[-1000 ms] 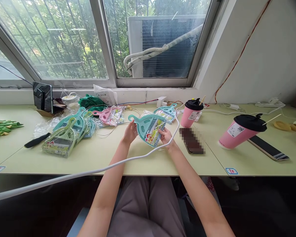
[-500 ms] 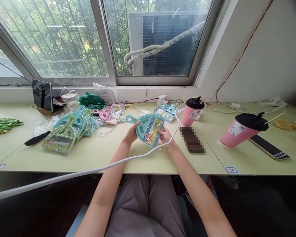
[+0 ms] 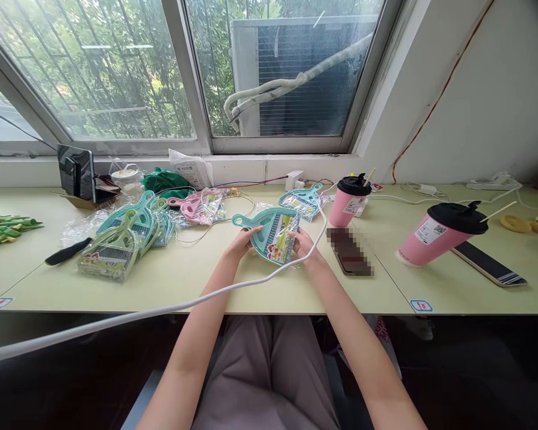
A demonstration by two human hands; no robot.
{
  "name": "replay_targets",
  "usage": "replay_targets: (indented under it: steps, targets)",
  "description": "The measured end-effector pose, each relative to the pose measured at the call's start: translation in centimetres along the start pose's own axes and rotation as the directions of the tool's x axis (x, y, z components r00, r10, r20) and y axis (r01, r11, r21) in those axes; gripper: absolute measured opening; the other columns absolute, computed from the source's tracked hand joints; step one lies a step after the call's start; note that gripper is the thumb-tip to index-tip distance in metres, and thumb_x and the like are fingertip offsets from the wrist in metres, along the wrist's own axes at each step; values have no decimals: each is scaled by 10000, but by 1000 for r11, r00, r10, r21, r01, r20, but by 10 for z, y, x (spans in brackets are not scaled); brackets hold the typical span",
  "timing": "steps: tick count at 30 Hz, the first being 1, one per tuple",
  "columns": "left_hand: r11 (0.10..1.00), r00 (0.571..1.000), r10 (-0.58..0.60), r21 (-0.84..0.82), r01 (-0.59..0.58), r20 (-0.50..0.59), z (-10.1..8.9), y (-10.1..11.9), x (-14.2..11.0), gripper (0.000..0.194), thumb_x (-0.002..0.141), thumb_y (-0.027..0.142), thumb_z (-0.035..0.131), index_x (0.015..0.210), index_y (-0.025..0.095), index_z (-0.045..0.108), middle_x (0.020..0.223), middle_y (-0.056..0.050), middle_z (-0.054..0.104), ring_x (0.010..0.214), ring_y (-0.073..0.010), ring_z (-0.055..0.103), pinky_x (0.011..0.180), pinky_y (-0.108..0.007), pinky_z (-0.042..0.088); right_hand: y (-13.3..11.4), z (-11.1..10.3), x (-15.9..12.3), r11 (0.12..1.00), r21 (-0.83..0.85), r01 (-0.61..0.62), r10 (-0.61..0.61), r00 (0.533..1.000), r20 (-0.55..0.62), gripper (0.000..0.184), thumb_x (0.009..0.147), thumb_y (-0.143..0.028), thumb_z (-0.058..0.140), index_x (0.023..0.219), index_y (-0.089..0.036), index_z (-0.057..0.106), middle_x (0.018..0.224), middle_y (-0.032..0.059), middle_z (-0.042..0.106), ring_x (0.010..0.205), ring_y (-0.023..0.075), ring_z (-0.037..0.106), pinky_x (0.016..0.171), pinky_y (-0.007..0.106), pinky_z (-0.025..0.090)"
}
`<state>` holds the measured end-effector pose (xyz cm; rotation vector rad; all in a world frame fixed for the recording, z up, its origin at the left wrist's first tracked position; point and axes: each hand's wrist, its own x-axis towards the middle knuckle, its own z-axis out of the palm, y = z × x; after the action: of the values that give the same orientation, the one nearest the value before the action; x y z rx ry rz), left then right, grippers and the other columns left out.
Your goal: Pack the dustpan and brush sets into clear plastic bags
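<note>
Between my two hands is a teal mini dustpan-and-brush set (image 3: 264,240), tilted just above the table, its looped handle pointing left. A printed card and clear wrap cover its bristle side. My left hand (image 3: 241,242) grips the handle end, thumb on top. My right hand (image 3: 302,242) closes on the wrapped bristle edge. More sets lie around: a green set (image 3: 110,254) in front of teal ones (image 3: 132,220) on the left, a pink set (image 3: 199,206) behind, and another teal set (image 3: 301,200) at the back right.
A white cable (image 3: 170,308) crosses in front of my forearms and rises past my right hand. Pink cups (image 3: 343,208) and a phone (image 3: 349,254) stand or lie to the right. A black-handled tool (image 3: 67,251) lies left; a tablet (image 3: 75,173) leans near the window.
The teal set has shifted slightly right and turned a little in my hands. My left thumb reaches farther onto the pan. Everything on the table stays in place.
</note>
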<state>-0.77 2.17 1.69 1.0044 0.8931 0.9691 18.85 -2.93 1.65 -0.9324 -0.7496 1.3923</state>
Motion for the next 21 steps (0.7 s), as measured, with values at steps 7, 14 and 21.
replay_targets:
  steps: [7,14,21]
  targets:
    - [995,999,2,-99,-6,-38,2,-6,5,314,723,237,775,995,119,670,854,-64,717,664,-134,653,578,-218,526,-1,2,4,998,19,57,-56,997,-48,272,751,-214,596,1022,-227,600,944,8,717,866,146,685,747,251,567]
    - [968,982,-12,-250,-36,-189,4,-8,7,210,753,223,739,930,128,675,780,-36,694,649,-111,637,625,-218,532,-3,3,-7,810,-365,459,-570,764,-303,351,867,-374,466,1173,-212,523,1288,87,567,1209,196,542,1071,405,411]
    - [925,952,39,-349,-150,-305,10,-7,5,216,752,209,741,940,147,655,860,-33,707,687,-110,652,680,-231,537,-1,8,-16,931,-266,251,-337,871,-357,812,766,-557,629,1437,-266,275,1447,98,435,1272,250,504,1010,409,476]
